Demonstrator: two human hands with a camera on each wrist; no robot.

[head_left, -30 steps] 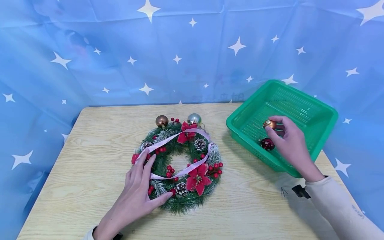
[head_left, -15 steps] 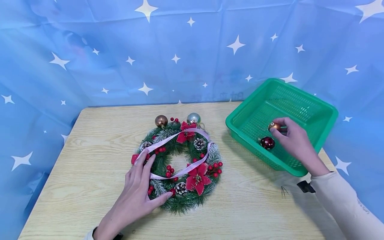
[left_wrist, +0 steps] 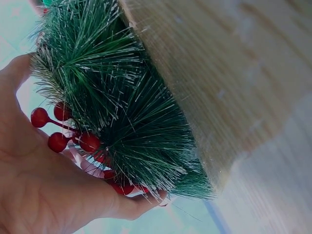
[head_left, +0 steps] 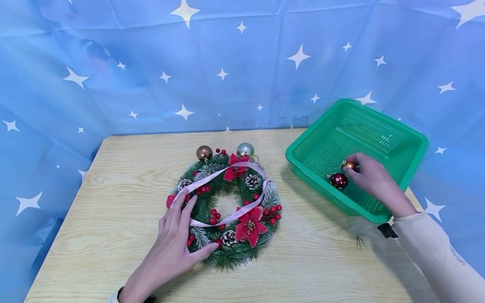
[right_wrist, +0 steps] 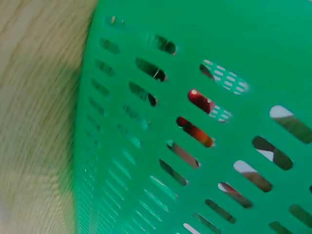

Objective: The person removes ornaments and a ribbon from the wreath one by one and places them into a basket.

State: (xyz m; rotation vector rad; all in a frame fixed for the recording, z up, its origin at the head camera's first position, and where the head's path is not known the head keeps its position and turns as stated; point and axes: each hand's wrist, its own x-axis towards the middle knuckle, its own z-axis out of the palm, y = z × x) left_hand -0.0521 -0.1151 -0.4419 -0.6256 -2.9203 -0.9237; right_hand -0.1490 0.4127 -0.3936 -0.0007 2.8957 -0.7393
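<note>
My left hand (head_left: pixel 174 240) rests with spread fingers on the left side of a green Christmas wreath (head_left: pixel 227 254), which lies flat on the table. A pale pink ribbon (head_left: pixel 223 221) loops across the wreath near the fingertips. In the left wrist view, this hand (left_wrist: pixel 53 185) lies along the pine needles (left_wrist: pixel 126 112) beside red berries (left_wrist: pixel 58 141). Inside a green basket (head_left: pixel 322 187), my right hand (head_left: pixel 373 176) pinches a gold bauble (head_left: pixel 347 165). A dark red bauble (head_left: pixel 339 181) lies just left of it. The basket wall (right_wrist: pixel 136 146) hides most of the right hand in the right wrist view.
A brown bauble (head_left: pixel 204 153) and a silver bauble (head_left: pixel 245 150) sit at the wreath's far edge. Small dark wire-like pieces (head_left: pixel 359 242) lie on the wooden table (head_left: pixel 125 176) in front of the basket. A blue starry cloth (head_left: pixel 151 101) hangs behind the table.
My right hand has moved slightly right and lower into the basket with the gold bauble. The left hand and wreath have stayed in place.
</note>
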